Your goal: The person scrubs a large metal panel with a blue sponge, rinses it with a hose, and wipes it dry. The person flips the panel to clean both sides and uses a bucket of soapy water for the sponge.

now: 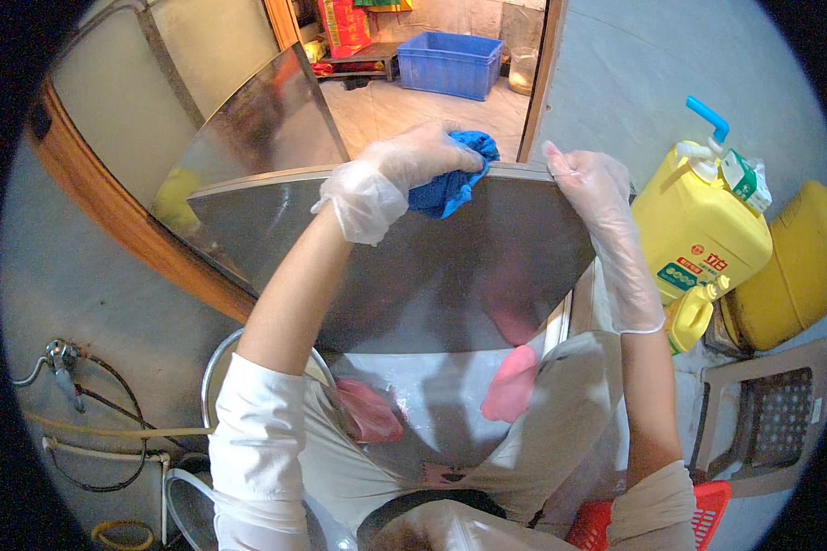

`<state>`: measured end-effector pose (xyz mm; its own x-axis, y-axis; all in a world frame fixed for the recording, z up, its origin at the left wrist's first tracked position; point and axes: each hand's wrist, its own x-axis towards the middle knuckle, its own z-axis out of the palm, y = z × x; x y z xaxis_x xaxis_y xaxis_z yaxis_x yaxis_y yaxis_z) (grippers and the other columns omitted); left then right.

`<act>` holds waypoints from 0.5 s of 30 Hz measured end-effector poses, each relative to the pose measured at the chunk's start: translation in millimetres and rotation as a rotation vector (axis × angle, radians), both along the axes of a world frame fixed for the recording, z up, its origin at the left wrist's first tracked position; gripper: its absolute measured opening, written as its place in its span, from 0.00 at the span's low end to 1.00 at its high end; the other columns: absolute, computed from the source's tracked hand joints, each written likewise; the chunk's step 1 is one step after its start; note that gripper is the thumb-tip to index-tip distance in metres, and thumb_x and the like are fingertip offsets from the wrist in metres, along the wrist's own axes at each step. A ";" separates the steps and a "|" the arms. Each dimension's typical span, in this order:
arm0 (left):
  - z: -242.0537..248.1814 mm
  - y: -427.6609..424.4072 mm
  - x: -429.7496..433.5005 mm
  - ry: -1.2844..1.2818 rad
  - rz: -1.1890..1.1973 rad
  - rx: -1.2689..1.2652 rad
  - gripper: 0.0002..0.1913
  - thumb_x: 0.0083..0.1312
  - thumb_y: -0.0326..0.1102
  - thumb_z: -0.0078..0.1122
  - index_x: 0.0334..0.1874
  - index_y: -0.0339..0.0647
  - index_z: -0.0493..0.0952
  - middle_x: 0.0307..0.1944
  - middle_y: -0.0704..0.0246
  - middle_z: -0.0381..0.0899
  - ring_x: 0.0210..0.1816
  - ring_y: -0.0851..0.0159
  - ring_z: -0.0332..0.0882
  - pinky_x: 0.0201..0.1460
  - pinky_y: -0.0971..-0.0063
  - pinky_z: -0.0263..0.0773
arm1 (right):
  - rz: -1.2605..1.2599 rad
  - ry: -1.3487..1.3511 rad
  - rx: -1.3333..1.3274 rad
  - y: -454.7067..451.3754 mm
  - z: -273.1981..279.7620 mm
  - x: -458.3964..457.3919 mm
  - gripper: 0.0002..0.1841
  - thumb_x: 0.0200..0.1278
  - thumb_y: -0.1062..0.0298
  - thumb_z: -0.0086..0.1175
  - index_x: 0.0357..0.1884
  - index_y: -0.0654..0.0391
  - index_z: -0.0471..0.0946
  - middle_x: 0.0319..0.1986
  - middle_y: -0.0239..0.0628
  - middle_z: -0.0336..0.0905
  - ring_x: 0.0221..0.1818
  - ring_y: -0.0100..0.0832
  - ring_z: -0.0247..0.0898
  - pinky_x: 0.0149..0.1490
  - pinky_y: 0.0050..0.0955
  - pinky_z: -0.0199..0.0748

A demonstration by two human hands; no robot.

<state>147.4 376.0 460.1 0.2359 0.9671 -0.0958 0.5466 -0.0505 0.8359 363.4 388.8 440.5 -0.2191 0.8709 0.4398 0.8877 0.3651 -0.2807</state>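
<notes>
A large dark metal panel [386, 275] with a pale upper edge stands upright before me. My left hand [427, 155], in a clear plastic glove, holds a blue cloth [448, 186] over that edge, slightly right of its middle. My right hand [582, 172], gloved the same way, grips the panel's top right corner, its thumb raised. Below the panel, my feet in pink footwear [510, 386] stand apart on the wet grey floor [441, 386]. A second shiny metal sheet [262, 124] leans behind the panel at the upper left.
Yellow jugs [703, 220] and a plastic stool [717, 413] stand at the right. A red basket [713, 510] is at the lower right. A wall tap with hoses [62, 358] is at the left. Past the doorway sits a blue crate [448, 65].
</notes>
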 end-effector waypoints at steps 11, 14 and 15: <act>-2.1 -12.8 -41.1 0.055 0.128 0.054 0.24 0.46 0.42 0.59 0.43 0.35 0.70 0.29 0.66 0.75 0.28 0.70 0.72 0.31 0.79 0.69 | -0.003 0.024 0.035 -1.9 -0.3 1.0 0.27 0.56 0.46 0.36 0.15 0.58 0.76 0.15 0.46 0.72 0.21 0.46 0.70 0.29 0.40 0.64; -4.1 -12.8 -55.3 0.055 0.131 0.020 0.26 0.46 0.44 0.59 0.45 0.34 0.69 0.31 0.64 0.75 0.30 0.68 0.73 0.33 0.78 0.69 | -0.001 0.001 0.055 -1.4 -0.9 1.8 0.27 0.56 0.45 0.37 0.15 0.58 0.76 0.15 0.46 0.72 0.21 0.46 0.70 0.29 0.40 0.64; -4.8 -12.5 -58.1 0.061 0.137 0.019 0.26 0.46 0.44 0.59 0.45 0.34 0.69 0.31 0.64 0.75 0.30 0.68 0.73 0.33 0.78 0.69 | 0.001 -0.007 0.072 -1.1 -1.4 2.4 0.27 0.56 0.45 0.37 0.15 0.58 0.76 0.15 0.46 0.72 0.21 0.46 0.70 0.29 0.39 0.64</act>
<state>89.3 363.5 455.3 0.0960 0.9916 -0.0870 0.5995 0.0121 0.8003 365.8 387.8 439.1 -0.2238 0.8368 0.4996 0.8891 0.3853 -0.2471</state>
